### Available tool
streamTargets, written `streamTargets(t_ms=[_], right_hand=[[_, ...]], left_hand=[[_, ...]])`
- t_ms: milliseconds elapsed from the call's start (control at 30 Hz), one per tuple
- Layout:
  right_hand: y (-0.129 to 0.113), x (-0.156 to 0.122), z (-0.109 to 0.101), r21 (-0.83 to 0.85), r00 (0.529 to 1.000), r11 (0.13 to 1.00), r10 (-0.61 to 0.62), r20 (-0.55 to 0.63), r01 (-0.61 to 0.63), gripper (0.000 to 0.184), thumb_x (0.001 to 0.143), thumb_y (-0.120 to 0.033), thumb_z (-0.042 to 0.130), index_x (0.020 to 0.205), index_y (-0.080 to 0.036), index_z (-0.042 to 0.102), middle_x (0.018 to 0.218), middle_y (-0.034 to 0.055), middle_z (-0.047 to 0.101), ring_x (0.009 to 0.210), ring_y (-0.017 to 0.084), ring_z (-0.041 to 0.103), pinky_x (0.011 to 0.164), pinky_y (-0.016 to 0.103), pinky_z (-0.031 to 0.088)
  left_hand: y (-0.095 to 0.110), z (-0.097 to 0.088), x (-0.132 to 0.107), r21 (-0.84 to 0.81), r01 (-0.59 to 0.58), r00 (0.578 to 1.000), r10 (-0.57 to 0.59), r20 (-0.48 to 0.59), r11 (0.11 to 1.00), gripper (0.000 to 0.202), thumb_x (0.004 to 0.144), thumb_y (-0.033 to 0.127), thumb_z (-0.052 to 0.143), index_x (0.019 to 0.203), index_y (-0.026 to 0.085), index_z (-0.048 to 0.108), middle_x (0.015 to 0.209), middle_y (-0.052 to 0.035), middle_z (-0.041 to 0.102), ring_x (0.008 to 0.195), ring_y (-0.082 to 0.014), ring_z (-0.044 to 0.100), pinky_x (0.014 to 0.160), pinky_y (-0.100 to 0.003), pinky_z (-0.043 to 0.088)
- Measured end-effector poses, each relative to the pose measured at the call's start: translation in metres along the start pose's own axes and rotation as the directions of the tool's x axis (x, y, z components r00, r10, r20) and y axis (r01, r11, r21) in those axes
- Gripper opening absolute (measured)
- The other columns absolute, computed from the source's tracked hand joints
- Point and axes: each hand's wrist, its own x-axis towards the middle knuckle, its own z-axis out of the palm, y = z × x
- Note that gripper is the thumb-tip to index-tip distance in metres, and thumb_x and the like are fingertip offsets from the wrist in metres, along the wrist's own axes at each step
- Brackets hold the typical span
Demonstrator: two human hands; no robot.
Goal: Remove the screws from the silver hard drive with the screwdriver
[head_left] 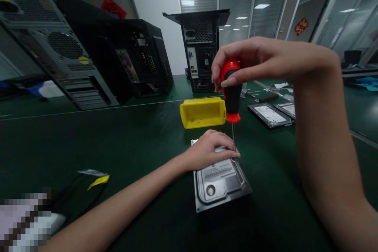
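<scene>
A silver hard drive (220, 183) lies flat on the green table (141, 145) in front of me. My left hand (208, 149) rests on its far end, fingers curled down and pressing it. My right hand (254, 61) is closed round the top of a red and black screwdriver (232, 94), held upright. The thin shaft runs straight down to the drive's far right corner, just beside my left fingertips.
A yellow plastic bin (203, 112) stands just behind the drive. Two more hard drives (273, 114) lie to the right. Several open computer towers (202, 53) stand along the back and left. A yellow tag and black cable (96, 181) lie at the near left.
</scene>
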Motion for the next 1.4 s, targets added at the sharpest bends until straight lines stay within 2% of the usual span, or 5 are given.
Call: streamTargets(t_ms=[300, 633, 833, 1133, 1400], right_hand=[[0.000, -0.003, 0.001, 0.101, 0.998, 0.993, 0.068, -0.019, -0.065, 0.029, 0.081, -0.025, 0.056, 0.110, -0.021, 0.056, 0.116, 0.0026, 0.055, 0.104, 0.018, 0.055, 0.084, 0.030, 0.051], [-0.003, 0.001, 0.002, -0.083, 0.988, 0.985, 0.150, -0.042, -0.153, 0.036, 0.078, -0.037, 0.058, 0.108, -0.016, 0.056, 0.108, 0.0042, 0.057, 0.091, 0.013, 0.056, 0.071, 0.019, 0.050], [-0.007, 0.003, 0.005, -0.139, 0.992, 0.984, 0.099, -0.072, -0.108, 0.036, 0.077, -0.039, 0.059, 0.103, -0.013, 0.059, 0.098, 0.0036, 0.059, 0.083, 0.011, 0.057, 0.067, 0.019, 0.048], [-0.010, 0.006, 0.007, -0.221, 0.979, 0.954, 0.190, -0.072, -0.202, 0.042, 0.079, -0.053, 0.051, 0.095, -0.014, 0.060, 0.088, 0.0026, 0.059, 0.074, 0.010, 0.053, 0.057, 0.018, 0.042], [-0.012, 0.003, 0.007, -0.109, 0.959, 0.953, 0.277, -0.054, -0.281, 0.031, 0.089, -0.039, 0.043, 0.110, -0.019, 0.051, 0.109, 0.0018, 0.055, 0.099, 0.011, 0.053, 0.079, 0.019, 0.047]], left_hand=[[-0.002, 0.001, 0.000, 0.017, 0.020, 1.000, -0.021, 0.004, 1.000, 0.020, 0.086, 0.035, 0.051, 0.091, 0.023, 0.066, 0.092, 0.0008, 0.067, 0.098, -0.0145, 0.057, 0.095, -0.034, 0.031], [-0.002, 0.000, 0.000, 0.008, 0.021, 0.999, -0.021, 0.040, 1.000, 0.020, 0.083, 0.038, 0.055, 0.095, 0.026, 0.065, 0.096, 0.0029, 0.067, 0.101, -0.0151, 0.055, 0.097, -0.035, 0.027], [0.001, -0.002, -0.001, 0.053, 0.019, 0.992, -0.025, 0.121, 0.998, 0.033, 0.075, 0.044, 0.062, 0.106, 0.033, 0.060, 0.111, 0.0050, 0.062, 0.115, -0.0186, 0.047, 0.101, -0.040, 0.019], [0.003, -0.004, -0.001, 0.102, 0.034, 0.988, -0.049, 0.143, 0.994, 0.031, 0.076, 0.048, 0.059, 0.101, 0.031, 0.062, 0.108, 0.0029, 0.062, 0.118, -0.0207, 0.043, 0.101, -0.041, 0.018], [0.003, -0.004, -0.004, 0.105, 0.032, 0.991, -0.045, 0.128, 0.994, 0.027, 0.077, 0.048, 0.058, 0.097, 0.029, 0.062, 0.105, 0.0027, 0.063, 0.116, -0.0203, 0.044, 0.100, -0.040, 0.018]])
